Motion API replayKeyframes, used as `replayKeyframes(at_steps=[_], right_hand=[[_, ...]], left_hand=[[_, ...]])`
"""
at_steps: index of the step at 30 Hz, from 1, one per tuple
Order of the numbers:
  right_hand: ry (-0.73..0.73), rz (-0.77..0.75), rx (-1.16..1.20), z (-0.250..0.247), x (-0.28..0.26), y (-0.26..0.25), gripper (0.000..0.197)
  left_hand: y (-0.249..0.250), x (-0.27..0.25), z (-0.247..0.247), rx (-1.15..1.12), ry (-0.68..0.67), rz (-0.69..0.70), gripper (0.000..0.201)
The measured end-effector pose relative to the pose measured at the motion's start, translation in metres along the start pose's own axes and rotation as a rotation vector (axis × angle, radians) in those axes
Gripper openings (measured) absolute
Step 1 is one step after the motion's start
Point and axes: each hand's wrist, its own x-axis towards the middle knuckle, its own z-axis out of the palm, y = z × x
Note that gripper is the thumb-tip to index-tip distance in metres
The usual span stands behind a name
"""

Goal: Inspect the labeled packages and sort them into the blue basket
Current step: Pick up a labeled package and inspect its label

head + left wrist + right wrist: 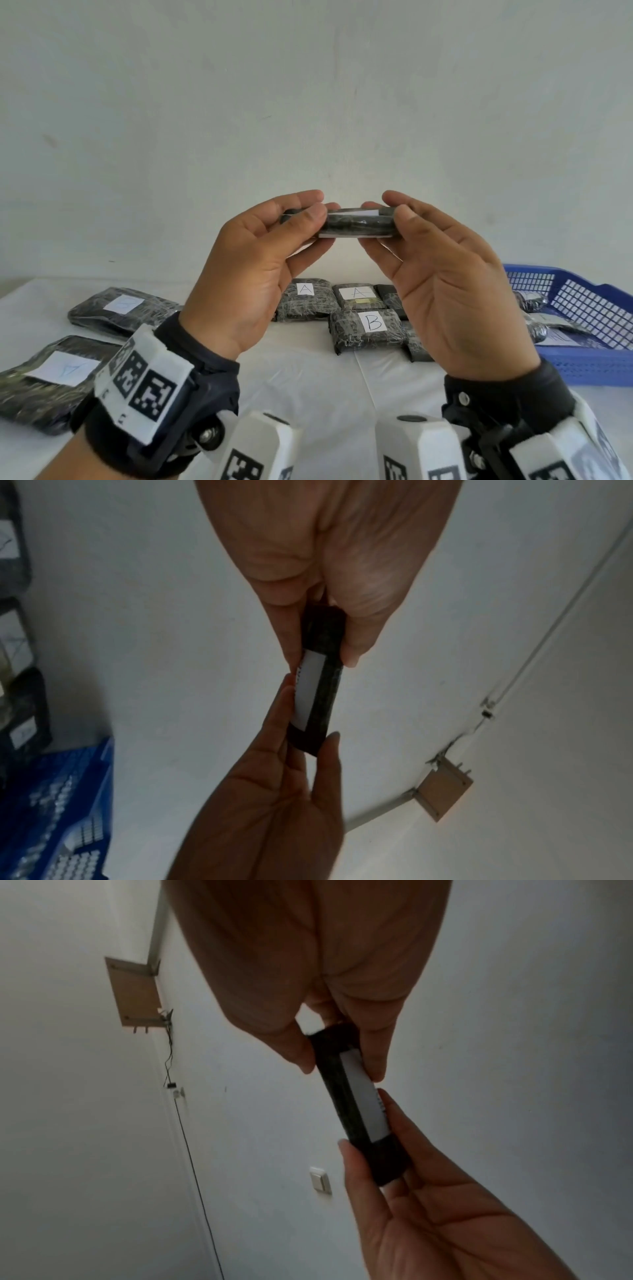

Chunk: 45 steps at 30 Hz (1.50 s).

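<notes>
I hold one black wrapped package (356,226) edge-on, raised above the table in front of the white wall. My left hand (317,207) pinches its left end and my right hand (394,207) pinches its right end, thumbs toward me. In the left wrist view the package (327,653) shows a white label (308,693) along one face, and the letter cannot be read. The right wrist view gives the same package (337,1096) between both hands. The blue basket (582,365) sits on the table at the right with several wrapped packages inside.
On the white table below my hands lie black packages labelled A (305,301), A (358,294) and B (371,325). Two larger labelled packages (120,308) (58,373) lie at the left. The basket (68,791) also shows in the left wrist view.
</notes>
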Motion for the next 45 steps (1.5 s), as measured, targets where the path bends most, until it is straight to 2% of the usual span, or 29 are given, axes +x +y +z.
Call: replayKeyframes(at_steps=[8, 10, 13, 16, 19, 21, 26, 29, 31, 34, 37, 39, 41, 45], right_hand=[[-0.011, 0.011, -0.026, -0.006, 0.002, -0.003, 0.035], [-0.037, -0.035, -0.124, -0.006, 0.001, -0.004, 0.038], [-0.071, -0.127, -0.387, -0.004, -0.002, -0.003, 0.046], [-0.108, -0.086, -0.713, -0.003, -0.004, -0.001, 0.034], [-0.117, -0.015, -0.917, -0.006, -0.001, 0.006, 0.018], [-0.081, -0.005, -0.920, -0.008, 0.001, 0.009, 0.021], [0.006, -0.020, -0.981, -0.019, 0.010, 0.010, 0.026], [0.013, -0.045, -1.138, -0.030, 0.017, 0.001, 0.023], [-0.006, -0.003, -1.198, -0.037, 0.022, -0.011, 0.013], [-0.055, 0.044, -1.298, -0.054, 0.024, -0.033, 0.013], [-0.138, 0.174, -1.440, -0.082, 0.022, -0.058, 0.016], [-0.125, 0.291, -1.510, -0.110, 0.019, -0.078, 0.014], [-0.047, 0.375, -1.595, -0.142, 0.017, -0.098, 0.010], [0.162, 0.433, -1.714, -0.205, 0.025, -0.135, 0.007]], left_hand=[[-0.003, 0.002, -0.002, -0.129, -0.011, -0.093, 0.034], [-0.004, 0.003, -0.003, -0.193, 0.024, -0.104, 0.037], [-0.005, 0.004, -0.004, -0.191, 0.139, -0.041, 0.040], [0.000, 0.006, -0.009, -0.010, 0.249, 0.109, 0.029], [0.004, 0.006, -0.007, 0.183, 0.255, 0.204, 0.028], [0.004, 0.005, -0.003, 0.271, 0.210, 0.228, 0.027], [-0.003, 0.004, 0.008, 0.670, -0.038, 0.365, 0.018], [-0.012, 0.011, 0.014, 0.819, -0.052, 0.406, 0.017], [-0.020, 0.019, 0.016, 0.803, 0.040, 0.303, 0.014], [-0.034, 0.027, 0.026, 0.668, 0.086, 0.015, 0.015], [-0.060, 0.032, 0.038, 0.828, -0.013, -0.078, 0.027], [-0.077, 0.035, 0.050, 1.000, -0.130, -0.103, 0.033], [-0.091, 0.039, 0.065, 1.135, -0.256, -0.120, 0.034], [-0.122, 0.049, 0.112, 1.220, -0.531, -0.138, 0.026]])
